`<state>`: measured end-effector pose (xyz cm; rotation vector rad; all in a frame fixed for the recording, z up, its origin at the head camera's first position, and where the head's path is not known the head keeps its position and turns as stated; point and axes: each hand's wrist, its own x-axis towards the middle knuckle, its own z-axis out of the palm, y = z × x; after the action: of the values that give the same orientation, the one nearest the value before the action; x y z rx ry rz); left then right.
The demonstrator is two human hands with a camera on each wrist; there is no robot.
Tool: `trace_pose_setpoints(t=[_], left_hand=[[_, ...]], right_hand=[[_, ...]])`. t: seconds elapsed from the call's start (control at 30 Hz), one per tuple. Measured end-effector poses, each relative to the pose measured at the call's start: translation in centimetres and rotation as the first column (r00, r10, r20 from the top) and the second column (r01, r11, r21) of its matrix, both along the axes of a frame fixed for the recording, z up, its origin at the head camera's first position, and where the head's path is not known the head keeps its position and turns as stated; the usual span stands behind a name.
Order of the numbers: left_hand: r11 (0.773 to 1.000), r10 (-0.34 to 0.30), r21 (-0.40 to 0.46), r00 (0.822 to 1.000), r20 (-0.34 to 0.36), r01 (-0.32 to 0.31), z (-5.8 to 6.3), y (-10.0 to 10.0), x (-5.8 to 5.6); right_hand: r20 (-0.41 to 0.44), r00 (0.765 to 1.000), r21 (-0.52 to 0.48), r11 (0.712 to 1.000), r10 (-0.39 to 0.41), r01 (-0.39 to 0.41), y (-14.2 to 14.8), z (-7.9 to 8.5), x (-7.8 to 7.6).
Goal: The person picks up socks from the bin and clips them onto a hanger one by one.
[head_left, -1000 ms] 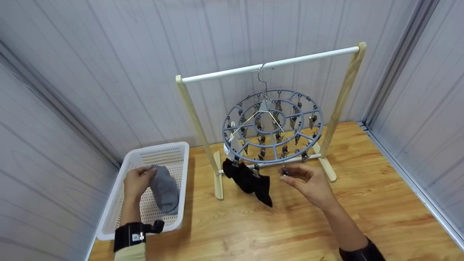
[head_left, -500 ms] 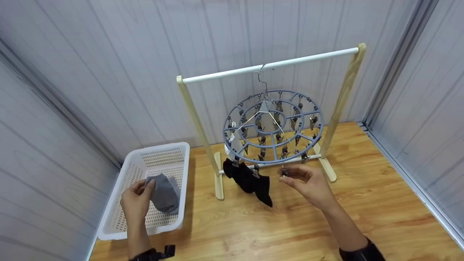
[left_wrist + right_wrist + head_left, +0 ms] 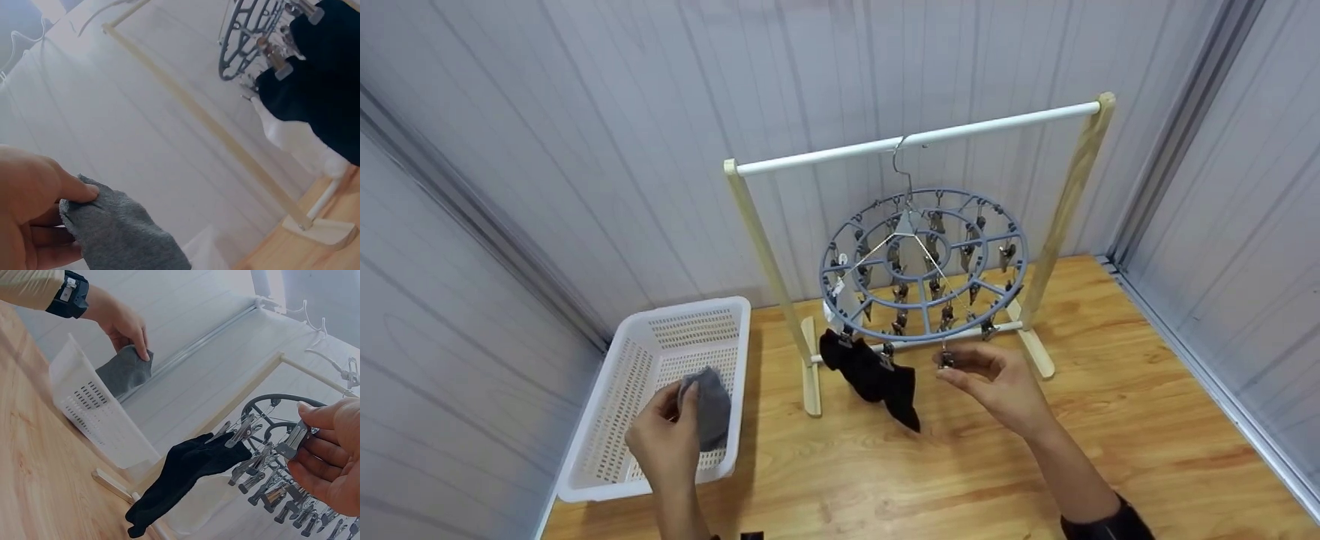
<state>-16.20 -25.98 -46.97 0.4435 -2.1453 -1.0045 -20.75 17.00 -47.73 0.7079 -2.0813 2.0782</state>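
A grey sock [image 3: 714, 411] hangs from my left hand [image 3: 671, 431], pinched near its edge between thumb and fingers, over the white basket [image 3: 572, 480]. My right hand [image 3: 997, 386] pinches a metal clip [image 3: 294, 440] at the near rim of the round blue-grey drying hanger [image 3: 928, 335]. Just left of that hand, a black sock [image 3: 874, 379] hangs from two clips of the same hanger. In the right wrist view the thumb and fingers press the clip's sides, with no cloth in it.
The hanger hooks onto the white bar [image 3: 997, 127] of a rack with wooden legs [image 3: 769, 255]. Several more metal clips [image 3: 275, 495] dangle under the hanger. A wood-patterned floor [image 3: 960, 480] lies below, and pale panel walls [image 3: 622, 112] stand behind and at the sides.
My left hand has moved right and toward me with the grey sock, which has shifted slightly to the right over the basket. The right hand stays on the clip.
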Motion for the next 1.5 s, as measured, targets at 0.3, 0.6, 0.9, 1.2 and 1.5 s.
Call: trace_pose_setpoints(t=[0.3,0.6,0.9,1.2,1.5], left_hand=[[0.998,-0.067,-0.017,0.994,-0.088,0.066,0.6,2.7,0.5],[0.983,-0.184,-0.03,0.978,-0.097,0.182,0.5,4.5,0.8],[0.971,-0.237,-0.019,0.96,-0.151,0.237,1.1,5.9,1.0],[0.959,-0.281,-0.007,0.946,-0.16,0.283,2.0,7.8,1.3],[0.901,-0.425,0.005,0.886,-0.185,0.434,1.9,9.7,1.6]], right_hand=[[0.004,1.0,-0.006,1.0,0.01,-0.01,0.0,0.0,-0.1],[-0.023,1.0,-0.012,1.0,0.014,-0.014,0.2,-0.1,-0.1],[-0.044,0.999,-0.024,0.999,0.021,-0.022,0.1,-0.2,-0.1],[-0.048,0.999,-0.011,1.0,0.019,-0.02,0.1,-0.1,0.0],[-0.025,1.0,0.019,1.0,-0.008,0.009,-0.1,0.1,0.1]])
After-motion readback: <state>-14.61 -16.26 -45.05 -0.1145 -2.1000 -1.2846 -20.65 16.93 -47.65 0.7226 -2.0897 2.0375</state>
